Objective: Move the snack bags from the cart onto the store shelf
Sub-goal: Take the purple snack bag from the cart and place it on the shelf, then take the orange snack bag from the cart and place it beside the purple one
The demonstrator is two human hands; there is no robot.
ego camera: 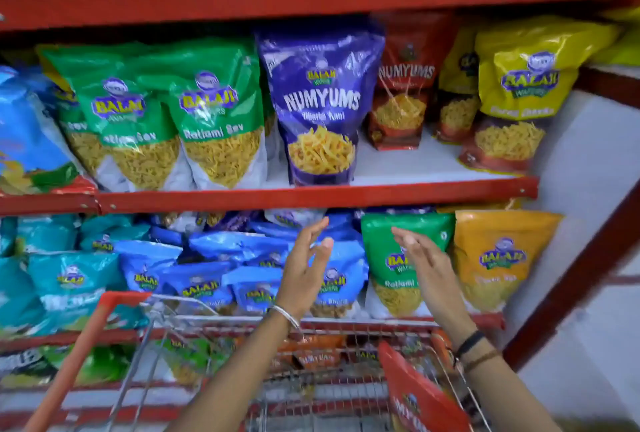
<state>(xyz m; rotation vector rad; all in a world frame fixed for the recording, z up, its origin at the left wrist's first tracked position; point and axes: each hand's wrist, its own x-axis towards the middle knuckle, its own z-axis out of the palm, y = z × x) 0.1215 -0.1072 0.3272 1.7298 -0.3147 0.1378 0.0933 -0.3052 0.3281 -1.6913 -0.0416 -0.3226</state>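
A purple Numyums bag (320, 105) stands upright at the front of the middle red shelf (311, 196). Below that shelf my left hand (304, 267) and my right hand (424, 260) are raised side by side, both empty with fingers apart, touching no bag. They hover over the wire cart (242, 320). A red Numyums bag (420, 393) leans in the cart at the right, and orange bags (311, 350) lie deeper inside it.
Green Ratlami Sev bags (214, 112), a red Numyums bag (401, 85) and yellow bags (516, 95) fill the middle shelf, with a bare patch right of the purple bag. The lower shelf holds blue, green and orange bags. The cart's red handle (79, 355) runs lower left.
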